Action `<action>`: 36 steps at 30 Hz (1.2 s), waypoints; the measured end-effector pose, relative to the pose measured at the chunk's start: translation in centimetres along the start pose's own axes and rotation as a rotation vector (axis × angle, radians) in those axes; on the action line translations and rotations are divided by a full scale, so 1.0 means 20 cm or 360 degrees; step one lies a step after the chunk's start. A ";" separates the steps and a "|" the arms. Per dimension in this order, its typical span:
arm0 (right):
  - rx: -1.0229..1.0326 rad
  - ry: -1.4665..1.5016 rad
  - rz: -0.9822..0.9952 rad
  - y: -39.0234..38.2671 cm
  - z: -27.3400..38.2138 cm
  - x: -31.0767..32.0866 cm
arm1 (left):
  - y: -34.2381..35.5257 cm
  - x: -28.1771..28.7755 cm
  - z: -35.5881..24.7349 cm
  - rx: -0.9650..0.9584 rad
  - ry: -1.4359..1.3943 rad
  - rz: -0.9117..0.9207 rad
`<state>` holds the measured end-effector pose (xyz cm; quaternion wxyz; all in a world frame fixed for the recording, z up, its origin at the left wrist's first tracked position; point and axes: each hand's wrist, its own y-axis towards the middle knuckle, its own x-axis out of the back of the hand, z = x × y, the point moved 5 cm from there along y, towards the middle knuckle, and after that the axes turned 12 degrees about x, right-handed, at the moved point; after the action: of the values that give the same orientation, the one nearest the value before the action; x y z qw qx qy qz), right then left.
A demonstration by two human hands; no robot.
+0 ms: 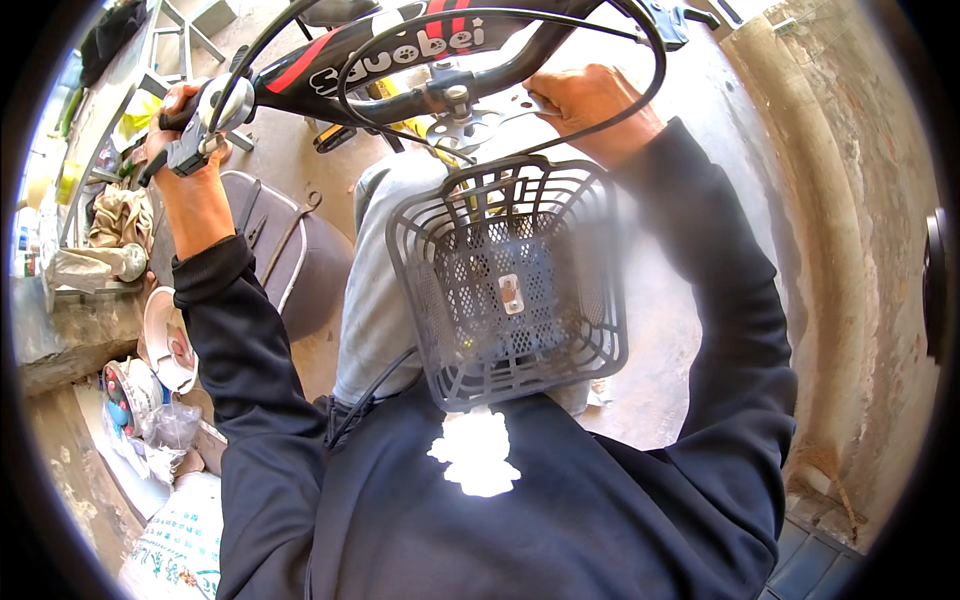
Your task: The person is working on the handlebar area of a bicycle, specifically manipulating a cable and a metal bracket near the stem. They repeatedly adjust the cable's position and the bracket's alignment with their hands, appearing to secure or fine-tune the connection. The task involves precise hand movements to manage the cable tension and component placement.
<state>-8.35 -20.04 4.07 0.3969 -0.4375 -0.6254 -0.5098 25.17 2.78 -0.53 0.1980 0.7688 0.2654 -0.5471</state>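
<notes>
A small bike's handlebar (405, 104) with a black-and-red padded cover (300, 78) spans the top of the view. My left hand (190, 145) is wrapped round its left grip, beside the brake lever (186, 156) and a round silver bell-like part (232, 103). My right hand (600, 108) is closed on the end of a flat silver wrench (510, 108). The wrench's other end lies at the stem nut (459, 128) below the bar clamp. A black plastic basket (508, 385) hangs on the front, between my arms and over my lap.
Black cables (660, 75) loop over the handlebar. At the left, a grey container (315, 255) has tools lying on it, near a metal rack (95, 165) with cloth. A bowl (170, 340) and bags sit lower left. A rough wall (860, 250) rises at the right.
</notes>
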 end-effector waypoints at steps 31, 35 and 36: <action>-0.0207 0.0064 -0.0016 -0.11 0.06 0.09 | -0.56 -0.02 0.67 0.0048 0.1259 -0.0347; -0.0225 0.0146 -0.0014 -0.09 0.09 0.11 | -0.62 -0.21 0.79 -0.0190 0.1891 -0.0279; -0.0246 0.0149 -0.0006 -0.09 0.09 0.12 | -0.63 -0.24 0.82 -0.0281 0.2057 -0.0220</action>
<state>-10.97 -18.06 5.50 0.3898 -0.4415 -0.5657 -0.5772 4.03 1.88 -1.37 0.0254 0.9047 0.4236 0.0374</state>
